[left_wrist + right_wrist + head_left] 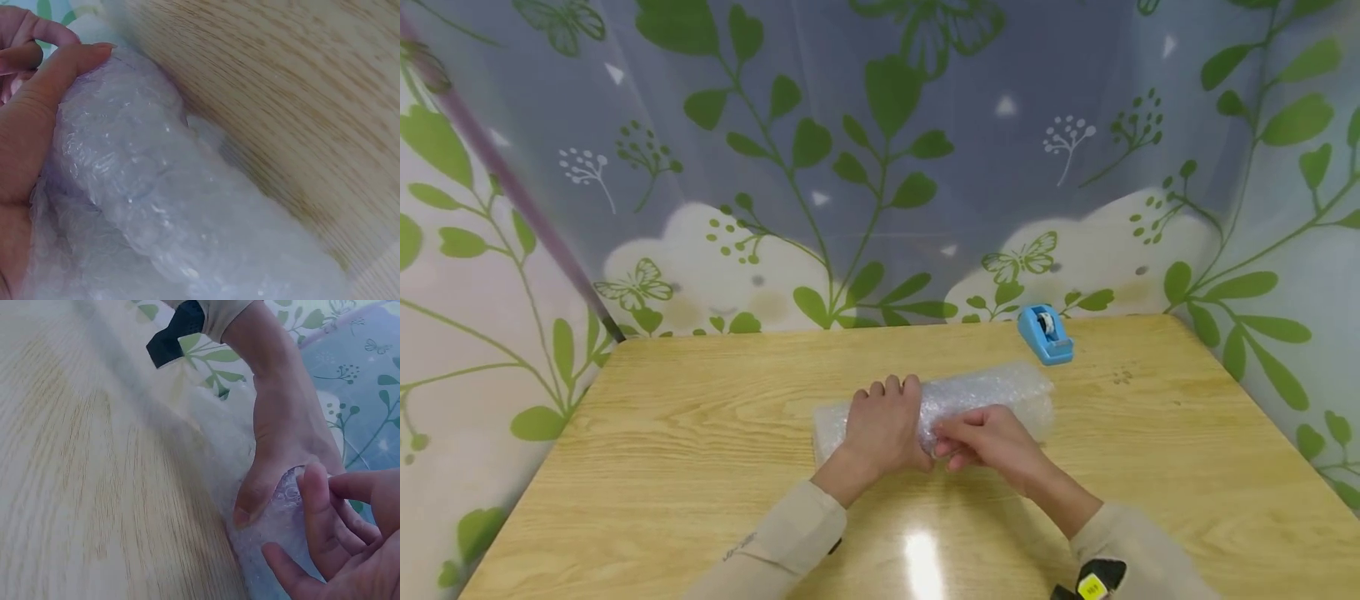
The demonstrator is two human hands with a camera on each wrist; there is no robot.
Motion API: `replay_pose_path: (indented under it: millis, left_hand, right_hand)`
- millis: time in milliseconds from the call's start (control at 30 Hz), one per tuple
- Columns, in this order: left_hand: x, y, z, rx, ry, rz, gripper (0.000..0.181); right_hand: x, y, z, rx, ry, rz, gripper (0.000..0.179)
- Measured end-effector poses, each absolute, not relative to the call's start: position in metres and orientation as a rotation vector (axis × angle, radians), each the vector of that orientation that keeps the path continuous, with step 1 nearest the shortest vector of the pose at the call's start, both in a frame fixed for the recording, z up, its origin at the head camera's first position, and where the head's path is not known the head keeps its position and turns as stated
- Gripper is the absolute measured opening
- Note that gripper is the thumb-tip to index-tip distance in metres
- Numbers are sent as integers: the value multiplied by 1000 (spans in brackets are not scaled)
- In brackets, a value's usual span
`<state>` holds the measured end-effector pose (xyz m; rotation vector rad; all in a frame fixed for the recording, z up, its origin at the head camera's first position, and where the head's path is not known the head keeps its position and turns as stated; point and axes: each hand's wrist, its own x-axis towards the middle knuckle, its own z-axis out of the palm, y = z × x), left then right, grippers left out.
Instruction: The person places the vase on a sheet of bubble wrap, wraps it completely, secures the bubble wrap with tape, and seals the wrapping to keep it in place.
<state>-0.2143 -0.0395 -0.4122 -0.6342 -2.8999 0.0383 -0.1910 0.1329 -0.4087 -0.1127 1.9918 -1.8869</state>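
A long bundle in clear bubble wrap [981, 396] lies across the wooden table; what it wraps is hidden. My left hand [883, 425] grips the bundle from above near its middle, thumb on the near side. In the left wrist view, the left thumb [75, 69] presses on the bubble wrap [169, 169]. Close beside that thumb is my right hand [988, 442], its fingers bent and fingertips at the wrap's near side. In the right wrist view, two right fingertips [314, 478] come together by the wrap; whether something lies between them cannot be seen.
A blue tape dispenser [1047, 335] with a roll in it stands near the table's back edge, beyond the bundle's right end. The wooden table [700, 383] meets a leaf-patterned curtain [880, 167] at the back and sides.
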Motion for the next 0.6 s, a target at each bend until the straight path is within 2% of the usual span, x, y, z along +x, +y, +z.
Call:
replay_pose_path:
  millis: [600]
  left_hand:
    - [-212,-37,-414,-623,-2850,86,74]
  right_hand:
    - [-195,133,-401,-16,2260,-1610,35]
